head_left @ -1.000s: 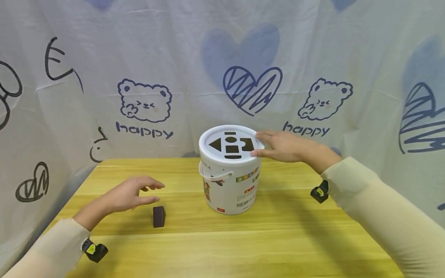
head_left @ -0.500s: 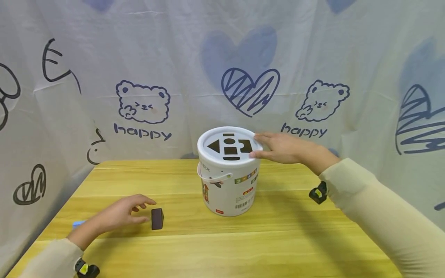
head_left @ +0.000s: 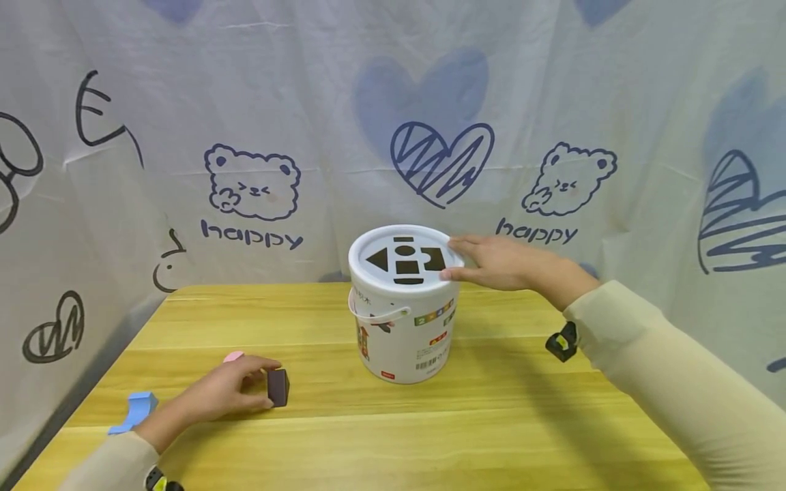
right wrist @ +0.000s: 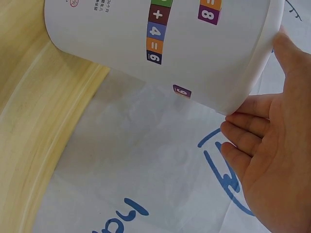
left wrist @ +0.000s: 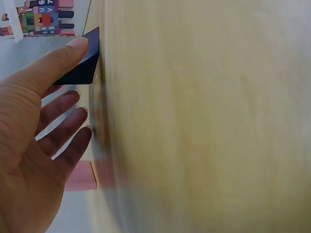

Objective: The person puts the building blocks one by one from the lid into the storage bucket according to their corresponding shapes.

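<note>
A dark triangular block stands on the wooden table, left of the white bucket. My left hand has its thumb and index finger on either side of that block, pinching it. In the left wrist view my thumb presses the near face of the block, while the other fingers hang free below. My right hand rests on the right rim of the bucket's lid, fingers fairly straight. From the right wrist, fingertips touch the lid's edge. The lid has several shaped holes.
A blue curved block lies beside my left forearm, partly hidden by it. Behind the left hand, a pink block shows only its top. The bucket's white handle hangs at its front. A printed curtain surrounds the table's far side.
My left hand has come down to the dark block and taken hold of it. The blue and pink blocks have come into sight. My right hand has stayed on the lid.
</note>
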Tool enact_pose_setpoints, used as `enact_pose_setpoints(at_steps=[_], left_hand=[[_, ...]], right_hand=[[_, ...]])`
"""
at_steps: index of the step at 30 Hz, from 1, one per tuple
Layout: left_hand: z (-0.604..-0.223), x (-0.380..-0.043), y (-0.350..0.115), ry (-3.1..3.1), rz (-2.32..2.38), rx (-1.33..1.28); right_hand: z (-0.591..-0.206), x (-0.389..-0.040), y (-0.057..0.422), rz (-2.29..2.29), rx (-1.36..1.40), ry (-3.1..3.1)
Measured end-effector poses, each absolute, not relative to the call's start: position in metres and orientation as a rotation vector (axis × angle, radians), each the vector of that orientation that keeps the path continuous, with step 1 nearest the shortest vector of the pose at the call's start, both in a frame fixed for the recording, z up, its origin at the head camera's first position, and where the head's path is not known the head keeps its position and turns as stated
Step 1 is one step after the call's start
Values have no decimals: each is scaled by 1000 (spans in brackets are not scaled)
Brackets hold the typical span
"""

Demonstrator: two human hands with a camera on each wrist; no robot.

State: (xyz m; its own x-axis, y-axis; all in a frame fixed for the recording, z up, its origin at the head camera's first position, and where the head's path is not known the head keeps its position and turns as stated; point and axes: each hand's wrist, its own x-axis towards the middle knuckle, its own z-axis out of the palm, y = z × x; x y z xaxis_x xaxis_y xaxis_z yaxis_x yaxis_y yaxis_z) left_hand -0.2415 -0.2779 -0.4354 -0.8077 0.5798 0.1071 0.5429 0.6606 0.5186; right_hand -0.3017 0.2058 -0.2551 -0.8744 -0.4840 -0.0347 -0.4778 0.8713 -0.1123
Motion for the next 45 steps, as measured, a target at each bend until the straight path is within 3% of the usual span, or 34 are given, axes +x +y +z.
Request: enact_pose_setpoints(at_steps=[16, 32, 45], left_hand=[[-440, -239, -271, 2756, 924, 976], [-420, -243, -263, 2807, 785, 951], [-419, -243, -242, 2969, 575, 684]], right_hand=[[-255, -298, 205, -153, -779, 2985], [-254, -301, 205, -166, -769, 2985], [-254, -301, 205, -164, -769, 2984]])
